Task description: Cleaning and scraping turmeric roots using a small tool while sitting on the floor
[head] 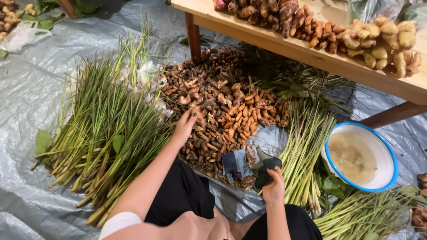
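beside lemongrass [102,129], left hand [187,126] spreads on turmeric roots [227,115]; right hand [273,189] grips dark shears [264,169].

single head cam, steep look-down from seated person's eye level, close range, knees at near edge, grey tarp [26,98] filling view, wooden table [311,58] far right

Grey plastic sheeting [31,89] covers the ground beneath a wooden table [311,58].

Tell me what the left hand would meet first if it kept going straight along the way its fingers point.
The left hand already rests on the heap of small brown-orange roots; going straight on, it would likely just push deeper into that heap, towards the wooden table's leg.
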